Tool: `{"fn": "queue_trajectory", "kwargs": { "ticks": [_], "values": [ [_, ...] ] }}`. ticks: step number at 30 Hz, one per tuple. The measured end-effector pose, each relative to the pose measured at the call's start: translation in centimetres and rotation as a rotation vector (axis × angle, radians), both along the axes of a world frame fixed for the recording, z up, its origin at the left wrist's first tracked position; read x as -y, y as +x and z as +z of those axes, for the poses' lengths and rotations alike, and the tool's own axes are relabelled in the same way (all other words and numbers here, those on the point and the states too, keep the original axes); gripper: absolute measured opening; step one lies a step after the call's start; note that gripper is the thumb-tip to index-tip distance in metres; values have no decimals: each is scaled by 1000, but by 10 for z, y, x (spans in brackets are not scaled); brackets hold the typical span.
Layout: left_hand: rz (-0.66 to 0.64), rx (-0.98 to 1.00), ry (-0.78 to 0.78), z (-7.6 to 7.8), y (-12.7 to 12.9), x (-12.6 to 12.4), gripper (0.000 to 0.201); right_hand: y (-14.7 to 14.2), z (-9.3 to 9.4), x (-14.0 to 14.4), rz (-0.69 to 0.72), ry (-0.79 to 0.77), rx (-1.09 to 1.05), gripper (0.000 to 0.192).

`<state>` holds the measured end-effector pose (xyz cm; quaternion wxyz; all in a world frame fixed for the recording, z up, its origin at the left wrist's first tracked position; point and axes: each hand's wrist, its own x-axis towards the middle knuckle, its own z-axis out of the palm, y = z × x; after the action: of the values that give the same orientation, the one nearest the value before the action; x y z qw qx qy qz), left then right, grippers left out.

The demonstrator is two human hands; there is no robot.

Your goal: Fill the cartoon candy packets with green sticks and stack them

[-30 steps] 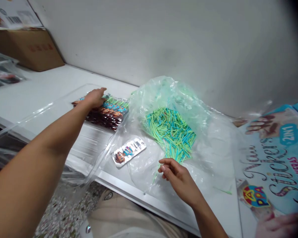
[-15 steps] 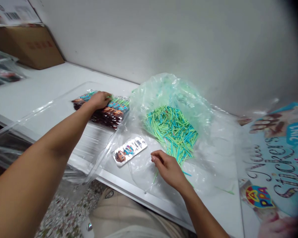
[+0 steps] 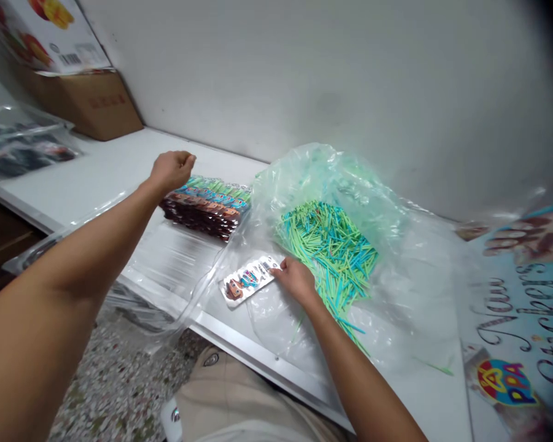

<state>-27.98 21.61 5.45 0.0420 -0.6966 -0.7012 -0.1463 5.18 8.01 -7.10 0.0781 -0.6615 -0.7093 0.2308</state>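
Note:
A small printed packet [image 3: 249, 281] with a cartoon figure lies near the table's front edge. At its upper right end the fingers of my right hand [image 3: 297, 279] are closed on it. My left hand [image 3: 172, 169] is closed just above and behind a stack of similar packets [image 3: 207, 205]; what its fingers hold, if anything, I cannot make out. To the right of the single packet, a clear plastic bag [image 3: 364, 184] lies opened, with many thin green and blue sticks [image 3: 329, 248] in its mouth.
Clear plastic wrapping [image 3: 175, 255] lies in front of the stack and hangs over the table edge. A cardboard box [image 3: 92, 104] stands at the back left, near another filled plastic bag [image 3: 23, 144]. On the right is a printed sticker poster [image 3: 502, 319]. A wall borders the back.
My left hand has lifted off the stack, up and back. My right hand has moved left and taken hold of the single packet's end. The view has shifted slightly.

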Motion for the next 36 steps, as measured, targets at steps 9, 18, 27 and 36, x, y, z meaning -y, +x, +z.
{"fn": "queue_trajectory", "kwargs": {
  "ticks": [9, 18, 27, 36],
  "values": [
    [-305, -206, -282, -49, -1, 10, 61, 8, -5, 3, -14, 42, -82, 17],
    [-102, -303, -233, -47, -11, 3, 56, 7, -9, 3, -55, 101, -164, 13],
    [-47, -125, -253, -38, -5, 13, 59, 8, -6, 2, -12, 155, -249, 10],
    [-180, 849, 64, 44, 76, 104, 44, 14, 5, 14, 19, 325, -285, 23]
  ]
}}
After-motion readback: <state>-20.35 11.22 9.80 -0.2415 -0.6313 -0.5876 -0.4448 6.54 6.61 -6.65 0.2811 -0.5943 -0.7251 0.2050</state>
